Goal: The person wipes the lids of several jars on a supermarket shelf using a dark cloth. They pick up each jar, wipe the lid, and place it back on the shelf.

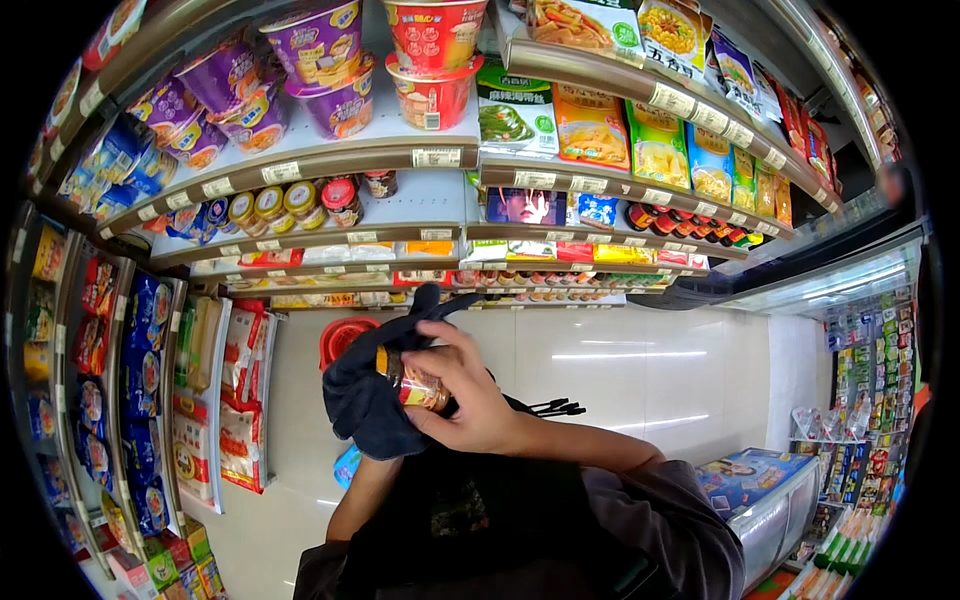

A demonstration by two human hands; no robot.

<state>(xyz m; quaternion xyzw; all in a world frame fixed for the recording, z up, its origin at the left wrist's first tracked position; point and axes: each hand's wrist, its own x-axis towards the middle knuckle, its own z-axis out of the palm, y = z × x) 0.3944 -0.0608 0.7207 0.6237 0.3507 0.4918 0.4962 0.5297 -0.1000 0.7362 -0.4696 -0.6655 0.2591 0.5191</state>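
Observation:
A small glass jar (421, 388) with a dark lid and a red and yellow label is held in front of my chest, tilted on its side. My right hand (476, 401) is bare and grips the jar body between thumb and fingers. Around the lid end is my left hand (367, 394), in a dark fabric glove. Two of the glove's fingers point up and away, towards the shelves. Part of the jar is hidden by the hands.
Ahead, shelves (442, 154) hold cup noodles (322, 45), food pouches (592, 131) and several jars (304, 206). A phone (526, 206) with a lit screen stands among the goods. A red plastic basket (341, 334) is on the floor beyond my left hand. A chest freezer (780, 502) stands right.

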